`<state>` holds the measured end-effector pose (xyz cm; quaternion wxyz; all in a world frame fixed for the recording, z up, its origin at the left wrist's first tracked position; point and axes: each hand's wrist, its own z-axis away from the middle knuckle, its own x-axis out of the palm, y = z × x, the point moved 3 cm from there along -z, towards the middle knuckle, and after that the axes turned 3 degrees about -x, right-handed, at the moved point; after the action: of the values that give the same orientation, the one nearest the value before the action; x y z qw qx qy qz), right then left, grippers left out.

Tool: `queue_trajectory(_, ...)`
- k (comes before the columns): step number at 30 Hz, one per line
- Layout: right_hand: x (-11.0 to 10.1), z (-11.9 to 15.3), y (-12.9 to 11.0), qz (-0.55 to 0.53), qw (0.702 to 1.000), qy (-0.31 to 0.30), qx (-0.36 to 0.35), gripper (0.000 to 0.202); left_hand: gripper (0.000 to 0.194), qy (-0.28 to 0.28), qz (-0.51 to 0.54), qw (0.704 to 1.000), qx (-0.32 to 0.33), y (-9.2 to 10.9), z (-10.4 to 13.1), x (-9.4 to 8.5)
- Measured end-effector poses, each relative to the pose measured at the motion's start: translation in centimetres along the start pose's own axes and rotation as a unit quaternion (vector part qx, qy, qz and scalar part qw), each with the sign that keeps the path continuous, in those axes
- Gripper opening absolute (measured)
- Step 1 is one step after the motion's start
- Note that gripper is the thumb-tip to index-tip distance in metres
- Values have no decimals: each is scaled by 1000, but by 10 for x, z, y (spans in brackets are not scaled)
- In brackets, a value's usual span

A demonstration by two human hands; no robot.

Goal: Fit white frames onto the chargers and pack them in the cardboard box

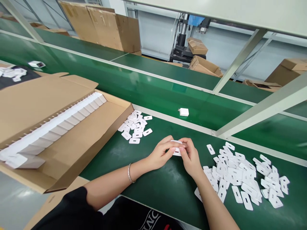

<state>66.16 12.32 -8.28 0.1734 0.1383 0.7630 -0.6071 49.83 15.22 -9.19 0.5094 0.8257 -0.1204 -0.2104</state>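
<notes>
Both my hands are closed on a small white charger with a dark port slot on the face turned toward me. My left hand pinches its left side, with a finger stretched across its top. On the right side, the fingers and thumb of my right hand press against it; fingers cover much of its body. To the right lies a large heap of white slotted face plates, partly behind my right forearm. A smaller pile of the same plates is left of my hands.
An open cardboard box with a row of white units along its far side stands at the left. Beyond the pale rail, another white charger with prongs rests on the green conveyor belt. A slanted metal post rises at the right.
</notes>
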Motion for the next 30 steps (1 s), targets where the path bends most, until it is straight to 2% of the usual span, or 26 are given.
queue_trajectory(7,2,1,-2,2,1000,-2,14,34,52,3,7,999,-42,-4,0,2)
queue_trajectory(12,3,-1,1,-23,999,-32,37,33,44,4,22,999,-26,-7,-2,0)
queue_trajectory(21,4,2,0,-22,1000,-7,18,34,47,9,27,999,-18,-7,-2,1)
queue_trajectory(23,3,2,1,-25,999,-12,17,40,48,7,30,999,-25,-7,-2,1)
queue_trajectory(25,3,2,3,-32,999,-19,28,44,49,2,33,999,-39,-7,-3,1)
queue_trajectory(30,6,1,8,-29,996,-32,72,38,51,-21,52,997,-54,-8,-4,-1)
